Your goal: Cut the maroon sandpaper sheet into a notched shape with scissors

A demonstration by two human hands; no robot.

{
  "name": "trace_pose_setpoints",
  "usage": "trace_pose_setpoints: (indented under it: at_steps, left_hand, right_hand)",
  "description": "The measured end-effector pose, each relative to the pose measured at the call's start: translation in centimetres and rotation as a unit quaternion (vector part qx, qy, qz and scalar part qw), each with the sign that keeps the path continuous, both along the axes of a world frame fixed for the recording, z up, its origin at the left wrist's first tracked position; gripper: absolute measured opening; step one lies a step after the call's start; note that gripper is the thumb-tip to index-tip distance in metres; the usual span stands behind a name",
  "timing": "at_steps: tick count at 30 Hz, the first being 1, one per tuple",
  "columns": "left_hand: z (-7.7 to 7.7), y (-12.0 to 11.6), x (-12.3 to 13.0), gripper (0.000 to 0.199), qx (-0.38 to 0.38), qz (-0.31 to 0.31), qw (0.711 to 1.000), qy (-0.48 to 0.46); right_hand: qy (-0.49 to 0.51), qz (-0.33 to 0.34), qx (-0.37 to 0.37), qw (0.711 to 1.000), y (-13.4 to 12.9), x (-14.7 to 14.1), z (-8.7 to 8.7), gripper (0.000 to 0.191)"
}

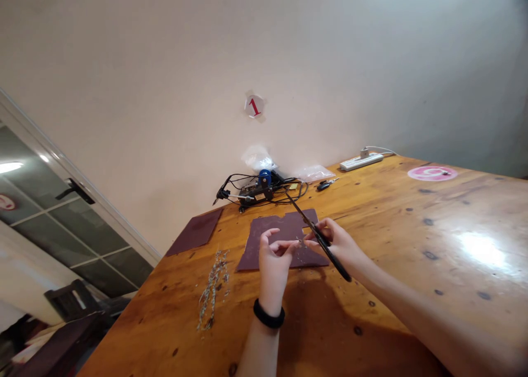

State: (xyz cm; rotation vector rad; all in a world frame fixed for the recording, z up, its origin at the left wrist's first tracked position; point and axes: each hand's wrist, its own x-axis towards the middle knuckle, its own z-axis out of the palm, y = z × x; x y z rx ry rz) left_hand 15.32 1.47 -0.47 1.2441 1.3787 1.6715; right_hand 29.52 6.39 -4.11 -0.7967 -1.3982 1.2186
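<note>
My left hand, with a black band at its wrist, is raised above a dark maroon mat. Its thumb and a finger are pinched on a tiny piece, too small to name. My right hand is closed on a long, thin dark tool, held slanting with its thicker end toward me and its narrow end pointing to the back. The right fingertips meet close to the left ones, by the tiny piece. Small fine bits hang or lie just below, blurred.
Thin silvery strands lie on the wooden table at left. A second maroon mat is behind them. At the back are a black cabled device, clear plastic bags, a small black-handled item and a power strip.
</note>
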Motion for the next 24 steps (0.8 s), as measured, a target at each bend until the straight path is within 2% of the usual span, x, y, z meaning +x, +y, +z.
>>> trace_pose_setpoints:
  at_steps: [8, 18, 24]
  left_hand:
    - [-0.7, 0.1, 0.2, 0.047, 0.013, 0.003, 0.999, 0.036]
    - [-1.1, 0.0, 0.2, 0.041, 0.040, -0.003, 0.996, 0.079]
    - [-1.1, 0.3, -0.3, 0.038, 0.036, -0.035, 0.994, 0.095]
  right_hand:
    - [-0.003, 0.007, 0.002, 1.000, 0.1, -0.1, -0.4, 0.036]
    - [-0.027, -0.006, 0.030, 0.999, 0.0, 0.0, -0.1, 0.034]
    - [-0.036, -0.009, 0.041, 0.998, 0.1, 0.0, -0.3, 0.032]
